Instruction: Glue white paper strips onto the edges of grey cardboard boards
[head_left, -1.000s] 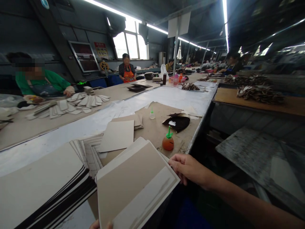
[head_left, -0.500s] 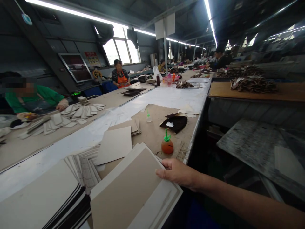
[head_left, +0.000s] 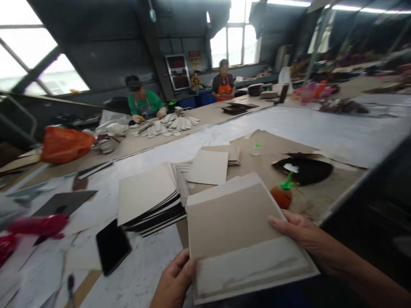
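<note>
A beige cardboard panel (head_left: 231, 226) with paler borders is held tilted at the table's near edge. My right hand (head_left: 298, 229) grips its right edge, thumb on top and fingers underneath. At the lower left edge, my left hand (head_left: 176, 276) is closed on the same panel. To the left lies a fanned stack of pale boards (head_left: 146, 184) with dark edges. Just beyond the panel are more pale boards (head_left: 210, 167). An orange squeeze bottle (head_left: 281, 196) with a green nozzle stands behind my right hand, close to a dark curved piece (head_left: 316, 170).
A black flat rectangular object (head_left: 112, 246) and a pink item (head_left: 38, 225) lie on the left. A small clear bottle (head_left: 256, 149) stands farther back. Across the table, a person in green (head_left: 149, 102) sits by pale pieces (head_left: 170, 124); another wears an orange apron (head_left: 224, 87).
My view has swung left, bringing the table's left part into sight. My left hand has come into view on the panel's left edge. The right hand keeps its grip.
</note>
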`<state>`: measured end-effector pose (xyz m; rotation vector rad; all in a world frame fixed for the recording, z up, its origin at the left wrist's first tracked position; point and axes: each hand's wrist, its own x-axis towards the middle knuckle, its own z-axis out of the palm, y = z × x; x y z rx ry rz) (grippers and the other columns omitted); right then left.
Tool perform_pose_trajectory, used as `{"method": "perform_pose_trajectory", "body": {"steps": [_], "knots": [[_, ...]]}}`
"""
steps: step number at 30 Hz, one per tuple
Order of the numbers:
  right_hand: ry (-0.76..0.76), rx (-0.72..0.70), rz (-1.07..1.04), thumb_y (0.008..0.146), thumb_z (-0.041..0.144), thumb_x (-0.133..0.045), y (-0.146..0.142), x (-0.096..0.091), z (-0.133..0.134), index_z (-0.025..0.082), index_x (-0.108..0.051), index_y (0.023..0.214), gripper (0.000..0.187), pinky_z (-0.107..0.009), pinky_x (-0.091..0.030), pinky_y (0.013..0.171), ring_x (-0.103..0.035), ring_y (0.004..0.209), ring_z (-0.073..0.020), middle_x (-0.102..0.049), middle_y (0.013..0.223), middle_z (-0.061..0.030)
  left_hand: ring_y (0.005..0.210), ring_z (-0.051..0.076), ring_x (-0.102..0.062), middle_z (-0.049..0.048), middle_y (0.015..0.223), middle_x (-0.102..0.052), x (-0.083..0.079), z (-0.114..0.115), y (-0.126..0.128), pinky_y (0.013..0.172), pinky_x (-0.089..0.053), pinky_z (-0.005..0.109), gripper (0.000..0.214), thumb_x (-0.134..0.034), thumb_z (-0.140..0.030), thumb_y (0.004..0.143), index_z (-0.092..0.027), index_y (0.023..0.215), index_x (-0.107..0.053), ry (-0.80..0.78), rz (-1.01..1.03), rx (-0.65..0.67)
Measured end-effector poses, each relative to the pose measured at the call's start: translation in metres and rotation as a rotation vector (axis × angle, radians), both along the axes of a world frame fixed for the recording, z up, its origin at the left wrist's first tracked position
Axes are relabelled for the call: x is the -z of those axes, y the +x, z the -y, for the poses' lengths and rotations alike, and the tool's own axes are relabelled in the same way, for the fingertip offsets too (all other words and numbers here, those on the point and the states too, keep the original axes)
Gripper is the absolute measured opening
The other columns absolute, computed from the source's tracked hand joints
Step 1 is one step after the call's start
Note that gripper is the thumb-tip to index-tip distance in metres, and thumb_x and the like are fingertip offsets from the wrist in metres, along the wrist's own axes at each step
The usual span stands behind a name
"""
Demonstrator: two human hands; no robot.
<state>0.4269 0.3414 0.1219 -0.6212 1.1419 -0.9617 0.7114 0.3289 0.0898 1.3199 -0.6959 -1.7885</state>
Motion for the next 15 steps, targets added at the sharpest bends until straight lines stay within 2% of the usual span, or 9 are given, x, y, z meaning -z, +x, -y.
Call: {"method": "perform_pose_trajectory", "body": {"steps": [3,6,10,15], "knots": [[0.080,0.020,0.019,0.076,0.039,-0.067,0.000,0.001,0.003,0.017,-0.042,0.133,0.066,-0.030,-0.055,0.055,-0.067,0.061,-0.0221,-0.073,0.083,-0.0090,0.107,0.025,-0.056,0.0092,0.106,-0.067,-0.019,0.001,-0.001,0.091,-0.044,0.033,0.043,-0.066,-0.043,0.072,-0.014,0.104,-0.063,-0.129,-0.003,0.000],[0.121,0.031,-0.005,0.072,0.041,-0.069,0.007,-0.007,0.002,0.017,-0.039,0.135,0.074,-0.033,-0.055,0.053,-0.067,0.060,-0.0250,-0.073,0.079,-0.0088,0.109,0.024,-0.055,0.0098,0.109,-0.066,-0.032,0.000,-0.001,0.093,-0.043,0.033,0.038,-0.058,-0.037,0.081,-0.014,0.111,-0.060,-0.161,-0.144,-0.010],[0.082,0.023,-0.041,0.074,0.040,-0.067,0.020,-0.021,-0.001,0.017,-0.038,0.136,0.072,-0.032,-0.055,0.053,-0.067,0.060,-0.0247,-0.073,0.082,-0.0089,0.102,0.024,-0.060,0.0127,0.105,-0.067,-0.039,0.001,0.002,0.091,-0.046,0.035,0.038,-0.057,-0.030,0.082,-0.011,0.116,-0.057,-0.092,-0.347,-0.031],[-0.054,-0.086,-0.066,0.079,0.042,-0.063,0.028,-0.022,0.003,0.018,-0.040,0.134,0.064,-0.029,-0.054,0.058,-0.067,0.067,-0.0222,-0.072,0.088,-0.0086,0.093,0.025,-0.064,0.0151,0.100,-0.068,-0.049,-0.001,0.009,0.082,-0.053,0.035,0.040,-0.060,-0.026,0.080,-0.008,0.115,-0.056,-0.039,-0.354,-0.109]]}}
